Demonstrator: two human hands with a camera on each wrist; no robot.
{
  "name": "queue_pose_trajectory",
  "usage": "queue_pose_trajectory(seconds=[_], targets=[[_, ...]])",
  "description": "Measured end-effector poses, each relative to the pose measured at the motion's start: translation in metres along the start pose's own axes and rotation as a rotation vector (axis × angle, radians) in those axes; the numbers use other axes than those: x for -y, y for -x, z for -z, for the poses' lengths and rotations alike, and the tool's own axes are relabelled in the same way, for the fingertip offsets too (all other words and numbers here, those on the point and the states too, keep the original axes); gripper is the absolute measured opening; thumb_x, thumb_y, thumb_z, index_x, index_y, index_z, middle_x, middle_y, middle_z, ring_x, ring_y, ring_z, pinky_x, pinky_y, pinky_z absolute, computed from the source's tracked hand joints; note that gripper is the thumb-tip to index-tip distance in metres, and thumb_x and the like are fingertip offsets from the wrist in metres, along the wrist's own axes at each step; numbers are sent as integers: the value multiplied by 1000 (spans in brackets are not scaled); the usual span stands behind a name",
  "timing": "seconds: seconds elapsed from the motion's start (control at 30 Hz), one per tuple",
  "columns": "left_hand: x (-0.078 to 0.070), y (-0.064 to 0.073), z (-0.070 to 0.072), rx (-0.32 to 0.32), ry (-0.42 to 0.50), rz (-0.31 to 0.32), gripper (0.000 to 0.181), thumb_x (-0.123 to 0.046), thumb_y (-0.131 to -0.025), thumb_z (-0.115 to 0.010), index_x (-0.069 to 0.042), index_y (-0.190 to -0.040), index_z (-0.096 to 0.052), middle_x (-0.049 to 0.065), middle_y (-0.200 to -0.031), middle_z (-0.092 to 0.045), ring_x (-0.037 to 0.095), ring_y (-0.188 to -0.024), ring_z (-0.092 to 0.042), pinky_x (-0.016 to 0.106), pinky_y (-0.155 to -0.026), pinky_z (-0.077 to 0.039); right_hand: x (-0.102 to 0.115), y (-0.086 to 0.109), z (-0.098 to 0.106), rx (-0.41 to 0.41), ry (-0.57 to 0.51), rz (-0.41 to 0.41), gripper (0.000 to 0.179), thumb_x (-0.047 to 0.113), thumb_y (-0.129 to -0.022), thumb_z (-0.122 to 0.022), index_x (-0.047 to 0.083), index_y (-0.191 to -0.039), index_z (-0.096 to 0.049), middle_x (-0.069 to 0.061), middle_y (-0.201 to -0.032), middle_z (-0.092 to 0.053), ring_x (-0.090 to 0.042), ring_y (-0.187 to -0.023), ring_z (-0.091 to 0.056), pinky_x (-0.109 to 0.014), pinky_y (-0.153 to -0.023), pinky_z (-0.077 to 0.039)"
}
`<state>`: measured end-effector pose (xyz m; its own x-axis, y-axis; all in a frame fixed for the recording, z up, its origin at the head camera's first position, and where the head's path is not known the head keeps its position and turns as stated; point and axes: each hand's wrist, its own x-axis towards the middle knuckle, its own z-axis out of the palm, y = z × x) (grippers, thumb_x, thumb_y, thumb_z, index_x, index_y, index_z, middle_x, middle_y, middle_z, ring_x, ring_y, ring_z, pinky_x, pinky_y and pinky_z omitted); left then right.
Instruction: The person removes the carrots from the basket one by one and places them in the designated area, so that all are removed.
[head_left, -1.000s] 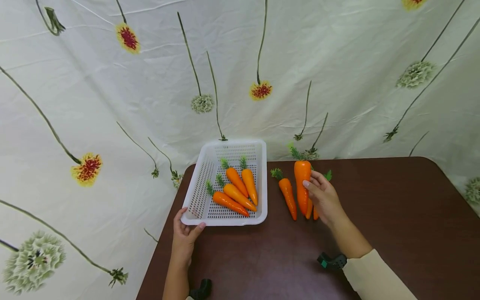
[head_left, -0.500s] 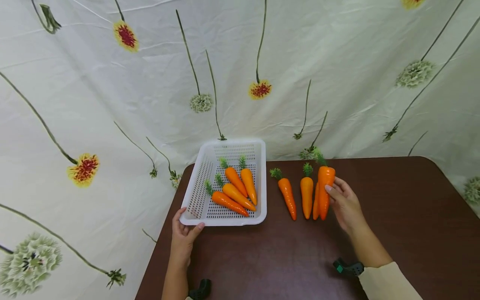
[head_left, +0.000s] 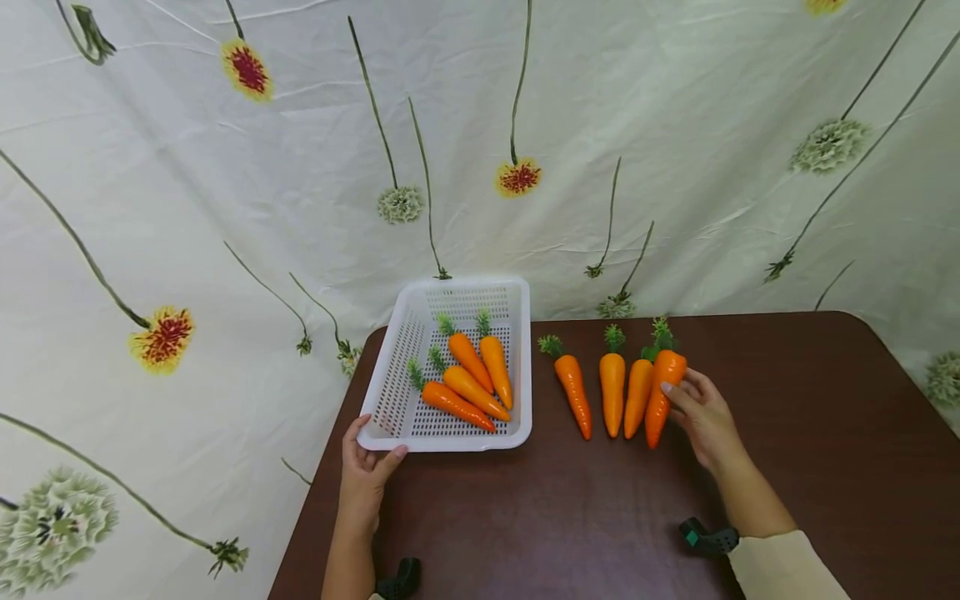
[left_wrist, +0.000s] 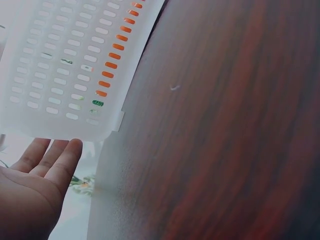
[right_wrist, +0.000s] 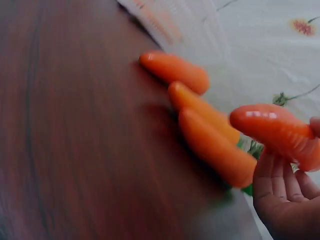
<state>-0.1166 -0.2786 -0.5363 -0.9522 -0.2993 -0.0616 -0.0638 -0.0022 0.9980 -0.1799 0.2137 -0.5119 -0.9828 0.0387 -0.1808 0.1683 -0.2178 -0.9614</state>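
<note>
My right hand (head_left: 707, 419) pinches an orange carrot (head_left: 666, 392) with a green leafy top, thumb on its near side and fingers behind. In the right wrist view this carrot (right_wrist: 272, 127) is held up beside the others. To its left, three more carrots lie in a row: one close by (head_left: 638, 397), a yellower one (head_left: 612, 394) and a slanted one (head_left: 573, 396). My left hand (head_left: 365, 479) grips the near left corner of a white plastic basket (head_left: 527, 367), thumb on the front rim. In the left wrist view the fingers (left_wrist: 65, 162) reach under the slotted basket's edge.
Several carrots (head_left: 476, 392) lie inside the basket, tops toward the back and left. The dark brown table (head_left: 570, 517) extends in front and to the right. A white flower-print cloth (head_left: 675, 125) hangs behind its far edge.
My right hand has moved right with the carrot, past the other loose carrots, and lowered it to the right end of their row. The left hand stays at the basket corner.
</note>
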Motion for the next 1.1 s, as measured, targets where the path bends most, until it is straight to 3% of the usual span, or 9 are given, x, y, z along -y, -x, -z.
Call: queue_pose_trajectory(seconds=[0.17,0.27,0.53,0.73,0.9,1.1], targets=[[-1,1,0,6,-18,-11,85,-7,-90,-75,-26,-153,-22,6,-154,-42,26,-130,-52,12,-92,-52,-5,-6,9,3,129,-78,73,32,-100,-63,8,-156,-22,21,-105,-59,5,-95,-61,-16,-83,-53],[-2,2,1,7,-34,-12,85,-8,-90,-75,-26,-153,-22,7,-154,-42,25,-129,-53,11,-92,-52,-9,-10,12,7,182,-101,86,35,-100,-63,3,-160,-11,18,-107,-56,6,-94,-60,-17,-83,-54],[-4,2,0,1,-47,-8,85,-9,-90,-76,-26,-153,-22,7,-154,-42,25,-128,-52,10,-91,-51,-14,-17,13,-9,310,-122,90,37,-100,-63,-2,-159,-7,-5,-123,-55,6,-87,-63,-22,-84,-58],[-3,2,1,-12,-49,-3,87,-7,-88,-77,-24,-154,-22,8,-154,-42,20,-128,-52,9,-91,-50,-15,-22,12,4,455,-124,92,46,-101,-57,-4,-159,-7,-30,-145,-44,-4,-92,-68,-38,-96,-57],[-1,1,2,-19,-61,-10,86,-5,-88,-76,-25,-153,-23,7,-153,-43,17,-129,-51,9,-92,-49,-13,-26,10,29,488,-120,85,40,-104,-53,-5,-159,-6,-32,-149,-38,-14,-103,-70,-45,-104,-52],[1,-1,0,-22,-57,-17,86,-4,-88,-76,-25,-153,-24,7,-152,-43,18,-129,-52,10,-92,-50,-14,-30,8,39,513,-112,80,29,-103,-57,-3,-159,-11,-31,-149,-39,-22,-108,-71,-51,-109,-47]])
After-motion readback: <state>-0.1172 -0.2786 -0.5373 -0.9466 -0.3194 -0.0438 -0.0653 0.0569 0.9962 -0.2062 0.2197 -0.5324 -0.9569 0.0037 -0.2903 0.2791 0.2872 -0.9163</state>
